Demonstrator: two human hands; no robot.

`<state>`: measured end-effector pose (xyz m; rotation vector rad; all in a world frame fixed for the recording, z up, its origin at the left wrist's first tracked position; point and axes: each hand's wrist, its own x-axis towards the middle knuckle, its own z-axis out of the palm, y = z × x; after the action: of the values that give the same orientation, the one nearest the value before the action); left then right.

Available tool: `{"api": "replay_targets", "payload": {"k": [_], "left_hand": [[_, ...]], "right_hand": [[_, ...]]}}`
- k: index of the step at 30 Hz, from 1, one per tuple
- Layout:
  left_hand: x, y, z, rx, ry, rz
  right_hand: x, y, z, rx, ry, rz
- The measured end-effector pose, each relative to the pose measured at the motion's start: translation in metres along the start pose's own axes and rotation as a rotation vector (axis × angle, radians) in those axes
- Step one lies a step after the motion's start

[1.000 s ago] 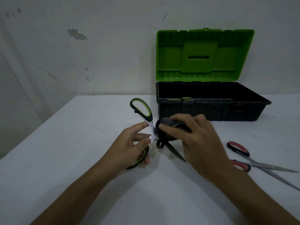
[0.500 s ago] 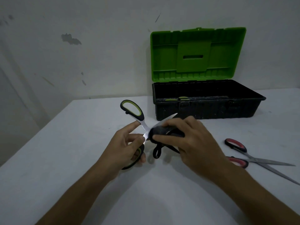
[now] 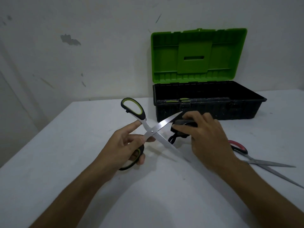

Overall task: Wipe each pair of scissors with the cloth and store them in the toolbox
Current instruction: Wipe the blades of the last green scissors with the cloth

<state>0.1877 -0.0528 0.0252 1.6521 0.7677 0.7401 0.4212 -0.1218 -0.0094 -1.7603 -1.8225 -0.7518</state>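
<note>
My left hand (image 3: 125, 145) grips the green-and-black scissors (image 3: 153, 130) near the pivot and lower handle, blades spread wide in an X. One blade points up-right toward the toolbox, the other runs down-right onto the table. My right hand (image 3: 204, 137) holds a dark cloth (image 3: 182, 125) bunched beside the upper blade's outer end, a loop of it hanging down. The black toolbox (image 3: 230, 112) stands behind with its green lid (image 3: 197, 55) upright. Green-handled scissors (image 3: 181, 100) lie inside it. Red-handled scissors (image 3: 263, 163) rest open on the table at right.
The white table (image 3: 65, 162) spans the view, its left edge slanting off at the far left. A scuffed white wall (image 3: 82, 46) rises right behind the toolbox.
The cloth in my right hand slid outward from the pivot along the upper blade toward its tip. The pivot and both blades now show bare, and the scissors stay spread open.
</note>
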Motion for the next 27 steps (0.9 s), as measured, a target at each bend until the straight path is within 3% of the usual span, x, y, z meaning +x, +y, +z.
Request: {"api": "replay_targets", "payload": {"k": [9,14,16,27], "left_hand": [[0.000,-0.004,-0.001,0.232,0.115,0.099],[-0.004,-0.003,-0.003,0.818,0.253,0.232],[-0.006,-0.001,-0.002,0.931,0.305,0.219],[-0.001,-0.014,-0.002,0.893,0.234,0.210]], "right_hand": [[0.006,-0.009,-0.017,0.058,0.262,-0.025],[0.006,-0.009,-0.024,0.136,0.369,-0.030],[0.006,-0.011,-0.025,0.182,0.399,0.001],[0.000,-0.020,-0.006,0.240,0.195,-0.082]]}}
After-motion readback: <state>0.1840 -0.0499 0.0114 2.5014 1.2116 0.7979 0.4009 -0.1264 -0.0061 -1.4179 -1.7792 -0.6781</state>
